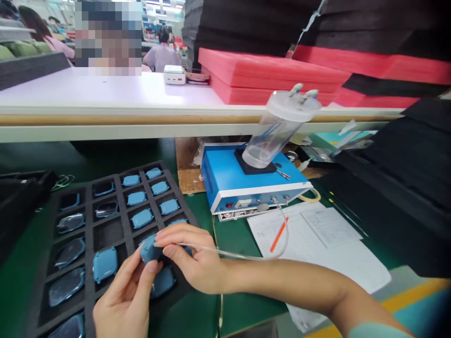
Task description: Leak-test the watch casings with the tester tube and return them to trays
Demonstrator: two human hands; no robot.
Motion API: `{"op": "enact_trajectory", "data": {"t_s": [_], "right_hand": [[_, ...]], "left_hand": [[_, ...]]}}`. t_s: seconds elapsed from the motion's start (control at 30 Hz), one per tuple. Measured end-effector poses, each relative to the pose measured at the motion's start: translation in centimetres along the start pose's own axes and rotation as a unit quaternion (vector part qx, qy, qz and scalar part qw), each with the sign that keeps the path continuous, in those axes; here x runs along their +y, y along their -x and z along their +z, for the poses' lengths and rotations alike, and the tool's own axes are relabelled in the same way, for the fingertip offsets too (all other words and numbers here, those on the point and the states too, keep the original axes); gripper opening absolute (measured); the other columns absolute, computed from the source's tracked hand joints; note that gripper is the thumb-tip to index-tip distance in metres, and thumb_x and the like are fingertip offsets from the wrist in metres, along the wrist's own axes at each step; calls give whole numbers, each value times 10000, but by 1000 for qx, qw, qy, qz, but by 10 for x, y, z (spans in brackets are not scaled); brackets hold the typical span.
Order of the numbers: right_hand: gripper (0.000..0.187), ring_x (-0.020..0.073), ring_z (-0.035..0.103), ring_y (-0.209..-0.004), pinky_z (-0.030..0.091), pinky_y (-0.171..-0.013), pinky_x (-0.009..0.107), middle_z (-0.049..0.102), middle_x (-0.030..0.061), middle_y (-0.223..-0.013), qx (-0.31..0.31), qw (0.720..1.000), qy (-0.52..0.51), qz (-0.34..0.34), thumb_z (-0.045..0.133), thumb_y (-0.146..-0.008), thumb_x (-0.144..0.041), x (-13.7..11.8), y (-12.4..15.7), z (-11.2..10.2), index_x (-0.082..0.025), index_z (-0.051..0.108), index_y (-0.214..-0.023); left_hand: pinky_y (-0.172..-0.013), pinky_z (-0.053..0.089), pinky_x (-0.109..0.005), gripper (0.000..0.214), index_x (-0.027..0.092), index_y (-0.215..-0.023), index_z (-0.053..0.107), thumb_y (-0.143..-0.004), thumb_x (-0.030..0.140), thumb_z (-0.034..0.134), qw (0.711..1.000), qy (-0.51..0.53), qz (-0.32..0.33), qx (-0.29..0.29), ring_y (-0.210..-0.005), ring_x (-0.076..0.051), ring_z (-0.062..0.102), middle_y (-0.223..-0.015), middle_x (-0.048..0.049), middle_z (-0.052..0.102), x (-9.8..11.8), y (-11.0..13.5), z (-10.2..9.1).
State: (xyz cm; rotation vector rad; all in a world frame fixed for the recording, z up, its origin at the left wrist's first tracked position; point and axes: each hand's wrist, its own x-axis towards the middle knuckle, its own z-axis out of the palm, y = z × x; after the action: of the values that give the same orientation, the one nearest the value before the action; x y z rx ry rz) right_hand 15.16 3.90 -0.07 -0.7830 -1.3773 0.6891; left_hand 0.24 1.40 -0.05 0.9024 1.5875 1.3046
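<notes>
My left hand [128, 291] pinches a blue smartwatch case [151, 249] between thumb and fingers, tilted above the foam tray. My right hand [197, 256] closes on the end of a thin clear tube [239, 255], its tip at the edge of the case; whether they touch is hard to tell. Beneath both hands lies a black foam tray [89, 234] split into compartments. Blue watch cases [105, 264] sit in its middle and right columns, some partly hidden by my hands. Glossy, dark-faced pieces [66, 286] fill the left side.
A blue control box [225, 164] bears a tilted clear cylinder [271, 136]; the tube runs to its front. Papers [317, 253] with an orange strip [279, 234] lie right. Above is a white shelf [116, 96] with red foam [260, 70] and a white device [174, 75]. People sit beyond.
</notes>
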Motion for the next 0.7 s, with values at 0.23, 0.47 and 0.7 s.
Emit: {"op": "enact_trajectory", "data": {"t_s": [0.23,0.47,0.7], "right_hand": [[120,190,784,-1028,644,-958,329,827,69,-1050,-8,1000,-1,4,671,-983,-224,-2,-1,-2,-222,791,-975],[133,193,784,-1028,646,-955,344,826,71,-1058,-11,1000,1,6,655,-995,-242,-3,-2,-2,-232,786,-979],[129,191,784,-1027,644,-952,338,827,65,-1058,-11,1000,-3,9,662,-986,-236,-2,-2,-2,-235,791,-984]], "left_hand": [[-1151,496,-568,544,231,-1139,824,-675,501,911,999,-30,-17,14,-1157,-383,745,-1151,-73,820,-1,-1,-2],[-1149,495,-593,536,232,-1113,829,-660,506,914,999,-25,-28,19,-1145,-390,748,-1150,-72,820,5,-1,1],[-1151,502,-559,541,231,-1145,822,-689,509,906,999,-32,-15,11,-1154,-373,748,-1161,-73,818,1,-1,-2]]}}
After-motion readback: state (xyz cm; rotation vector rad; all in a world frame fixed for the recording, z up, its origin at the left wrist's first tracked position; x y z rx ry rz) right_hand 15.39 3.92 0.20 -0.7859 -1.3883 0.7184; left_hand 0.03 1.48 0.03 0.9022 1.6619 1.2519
